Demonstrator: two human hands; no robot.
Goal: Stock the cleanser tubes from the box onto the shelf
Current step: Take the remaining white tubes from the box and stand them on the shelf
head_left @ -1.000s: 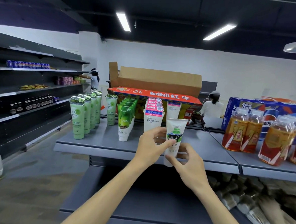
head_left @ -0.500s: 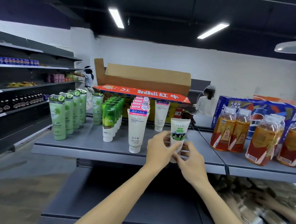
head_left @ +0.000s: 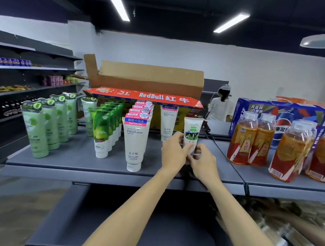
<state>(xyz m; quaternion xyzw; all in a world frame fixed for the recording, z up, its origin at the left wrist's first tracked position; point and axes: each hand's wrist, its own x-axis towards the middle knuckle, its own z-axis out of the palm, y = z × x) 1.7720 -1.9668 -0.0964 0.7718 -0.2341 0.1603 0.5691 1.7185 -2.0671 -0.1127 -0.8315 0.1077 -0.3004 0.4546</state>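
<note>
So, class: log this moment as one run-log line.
step: placing | left hand: on white tube | right hand: on tube base | tube: upright, over grey shelf | box: behind

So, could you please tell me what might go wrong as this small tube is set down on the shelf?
1. The small white tube, held by both the left hand and the right hand, stands cap-down and may tip on release.
2. The tall Facial tube stands close beside the left hand; a nudge could topple it.
</note>
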